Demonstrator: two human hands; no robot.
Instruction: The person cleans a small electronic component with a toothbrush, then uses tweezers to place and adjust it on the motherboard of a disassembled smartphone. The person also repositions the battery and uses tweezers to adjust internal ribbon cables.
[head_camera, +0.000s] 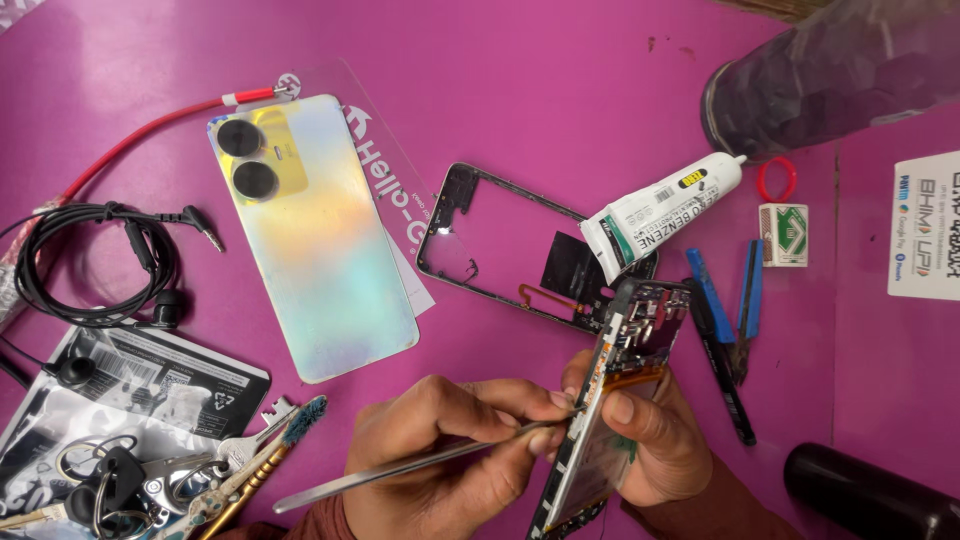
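Magenta desk (560, 90) lying cluttered, white glue tube (655, 215) resting far right, white label card (925, 225) at right edge, left hand (450, 450) pinching metal tool (420, 468), right hand (655, 430) gripping opened phone (615, 400) near centre.

"What's in the right hand (650, 440)?"

"An opened phone body (615, 400), tipped on edge, circuit side showing. The left hand (440, 450) lays a thin metal tool (400, 470) against its rim."

"And on the pink table (560, 90)?"

"An iridescent back cover (320, 250), an empty frame (500, 240), a white glue tube (665, 215), black earphones (100, 260), blue-handled pliers (735, 300)."
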